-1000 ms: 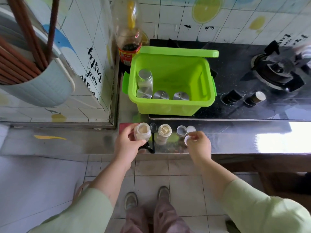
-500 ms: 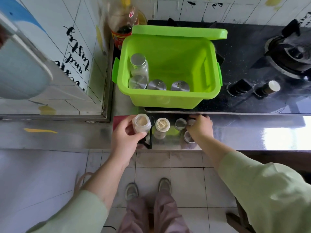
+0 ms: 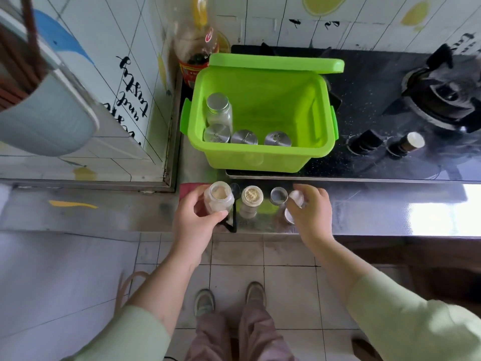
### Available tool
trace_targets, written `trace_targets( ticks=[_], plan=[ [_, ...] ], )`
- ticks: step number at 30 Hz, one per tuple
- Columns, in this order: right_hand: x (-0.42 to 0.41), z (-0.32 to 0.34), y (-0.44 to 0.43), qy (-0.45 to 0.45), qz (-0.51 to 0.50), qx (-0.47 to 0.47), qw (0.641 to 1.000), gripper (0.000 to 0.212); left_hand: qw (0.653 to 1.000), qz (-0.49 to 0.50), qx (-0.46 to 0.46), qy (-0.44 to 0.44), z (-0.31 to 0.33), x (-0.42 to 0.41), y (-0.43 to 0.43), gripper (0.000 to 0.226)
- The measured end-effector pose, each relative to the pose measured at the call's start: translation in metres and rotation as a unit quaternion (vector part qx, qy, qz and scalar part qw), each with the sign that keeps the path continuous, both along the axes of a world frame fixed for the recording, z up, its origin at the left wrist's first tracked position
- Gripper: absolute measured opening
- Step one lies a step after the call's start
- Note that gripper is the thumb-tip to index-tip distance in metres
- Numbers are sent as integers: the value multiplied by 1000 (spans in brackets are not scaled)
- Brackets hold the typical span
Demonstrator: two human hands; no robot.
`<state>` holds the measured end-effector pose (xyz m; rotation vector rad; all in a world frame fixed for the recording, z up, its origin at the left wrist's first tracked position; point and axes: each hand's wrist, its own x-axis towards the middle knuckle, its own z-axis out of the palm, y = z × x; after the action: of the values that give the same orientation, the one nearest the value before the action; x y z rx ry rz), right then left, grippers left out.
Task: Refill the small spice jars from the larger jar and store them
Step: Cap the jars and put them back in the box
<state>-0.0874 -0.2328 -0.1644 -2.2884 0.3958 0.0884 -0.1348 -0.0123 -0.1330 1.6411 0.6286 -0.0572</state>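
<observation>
My left hand point(image 3: 194, 225) grips an uncapped small spice jar point(image 3: 218, 196) of pale powder at the counter's front edge. A second uncapped small jar point(image 3: 251, 200) with yellowish spice stands just to its right. My right hand point(image 3: 311, 213) holds a white inner lid point(image 3: 296, 197) in its fingertips. A metal cap point(image 3: 278, 195) lies between that jar and my right hand, and another cap point(image 3: 288, 216) sits under my fingers. A taller lidded jar point(image 3: 219, 111) and three small capped jars point(image 3: 244, 137) stand inside the open green box point(image 3: 322, 149).
A black spoon point(image 3: 234, 204) lies between the two open jars. A bottle point(image 3: 195, 45) stands behind the box against the tiled wall. The black stove point(image 3: 390, 105) with two knobs and a burner lies right. A grey utensil holder point(image 3: 44, 118) hangs at left.
My right hand has lifted a white inner lid off the counter and moved slightly right. The left hand still holds the same jar. The camera has tilted back up a little.
</observation>
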Motion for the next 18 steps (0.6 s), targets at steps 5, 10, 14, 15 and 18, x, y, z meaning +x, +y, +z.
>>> trace_targets(
  ticks=[5, 10, 14, 15, 18],
  plan=[
    [-28, 52, 28, -45, -19, 168, 985, 18, 999, 1, -38, 11, 19, -10, -1, 64],
    [-33, 112, 64, -82, 23, 335, 938, 11, 995, -28, -94, 2, 37, -17, 2, 57],
    [-34, 133, 81, -113, 98, 333, 931, 14, 989, -71, -128, -6, 56, -18, 5, 61],
    [-36, 133, 83, -121, 115, 329, 929, 14, 988, -80, -132, -8, 59, -18, 7, 60],
    [-42, 133, 87, -158, 161, 315, 922, 16, 983, -114, -144, -27, 70, -19, 11, 54]
  ],
)
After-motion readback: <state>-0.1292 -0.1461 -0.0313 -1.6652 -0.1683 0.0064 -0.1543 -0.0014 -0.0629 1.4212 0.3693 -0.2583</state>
